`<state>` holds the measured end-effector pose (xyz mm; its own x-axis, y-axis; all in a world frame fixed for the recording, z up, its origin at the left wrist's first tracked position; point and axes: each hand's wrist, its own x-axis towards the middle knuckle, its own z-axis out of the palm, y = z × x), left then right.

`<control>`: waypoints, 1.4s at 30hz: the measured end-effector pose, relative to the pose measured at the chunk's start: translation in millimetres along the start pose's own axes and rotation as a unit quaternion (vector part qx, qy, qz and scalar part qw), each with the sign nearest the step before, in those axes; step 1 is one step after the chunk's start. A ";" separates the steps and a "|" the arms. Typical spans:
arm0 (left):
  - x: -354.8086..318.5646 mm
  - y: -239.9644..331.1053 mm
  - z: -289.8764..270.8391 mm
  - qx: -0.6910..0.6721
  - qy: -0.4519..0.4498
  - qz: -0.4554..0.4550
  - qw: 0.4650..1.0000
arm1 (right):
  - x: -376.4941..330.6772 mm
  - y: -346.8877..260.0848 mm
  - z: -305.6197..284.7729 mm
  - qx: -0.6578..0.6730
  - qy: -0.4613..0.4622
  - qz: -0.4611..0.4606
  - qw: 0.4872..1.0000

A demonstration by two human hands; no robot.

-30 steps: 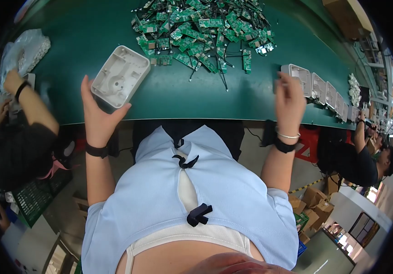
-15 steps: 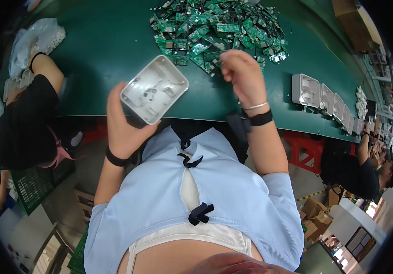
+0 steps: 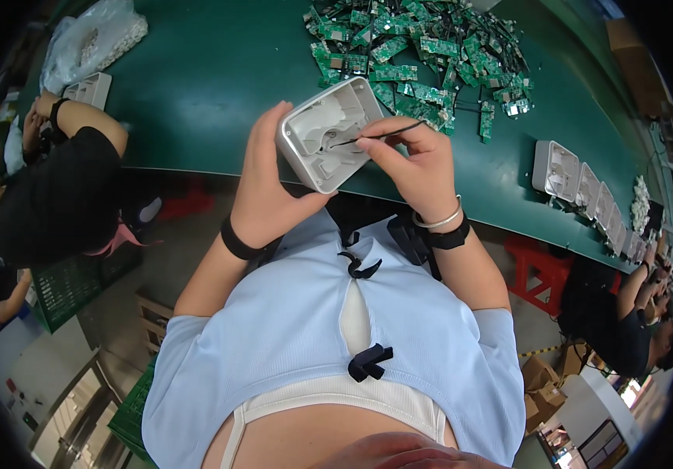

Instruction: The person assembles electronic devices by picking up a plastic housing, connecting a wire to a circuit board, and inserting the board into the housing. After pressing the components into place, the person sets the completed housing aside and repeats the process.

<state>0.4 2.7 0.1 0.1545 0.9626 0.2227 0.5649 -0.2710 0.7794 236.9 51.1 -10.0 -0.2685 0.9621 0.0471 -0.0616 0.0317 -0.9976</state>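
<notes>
A white plastic case is gripped from below by the left hand and tilted open toward the body. It has been lifted off the green table since a second ago. A thin black wire is pinched in the right hand, which has come over from three o'clock; its end is pressed inside the case, so fitting appears begun. Green circuit boards are heaped at one o'clock, more cases at three.

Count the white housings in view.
About 7: one housing in the left hand, one far left, roughly five in a row at right; more may be hidden.
</notes>
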 end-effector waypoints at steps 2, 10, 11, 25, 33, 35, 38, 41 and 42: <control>1.4 2.5 -0.3 -0.017 -0.002 -0.009 1.000 | -1.0 1.4 4.2 -0.068 0.000 -0.021 0.997; 3.3 6.9 -1.4 0.027 -0.008 0.013 1.000 | -2.1 4.5 13.4 -0.107 -0.008 -0.088 0.990; 3.1 7.1 -0.7 0.027 -0.008 0.012 1.000 | -2.5 3.0 14.1 -0.123 -0.023 -0.098 0.987; 0.8 5.5 7.8 0.010 0.002 0.048 0.999 | -6.0 3.8 20.3 -0.286 0.011 -0.199 0.937; -0.6 3.3 11.6 -0.046 -0.010 0.039 0.998 | -6.1 7.8 28.0 -0.300 0.011 -0.245 0.922; -0.5 2.4 10.9 -0.056 -0.012 0.031 0.998 | -5.2 3.8 25.6 -0.318 -0.002 -0.229 0.920; -1.5 2.1 7.4 -0.068 -0.030 -0.008 0.997 | -5.5 -0.2 17.9 -0.352 -0.030 -0.200 0.914; 0.0 2.1 -0.1 -0.103 -0.046 -0.046 0.993 | -12.3 3.9 7.9 -0.364 0.064 -0.226 0.901; 0.6 1.5 -2.5 -0.120 -0.054 -0.066 0.989 | -12.5 6.0 8.3 -0.364 0.064 -0.227 0.901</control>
<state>-0.7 2.8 2.9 0.1855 0.9811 0.0559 0.3791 -0.1239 0.9170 231.8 37.0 -16.1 -0.2583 0.8276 0.4983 0.5226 0.5535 -0.6485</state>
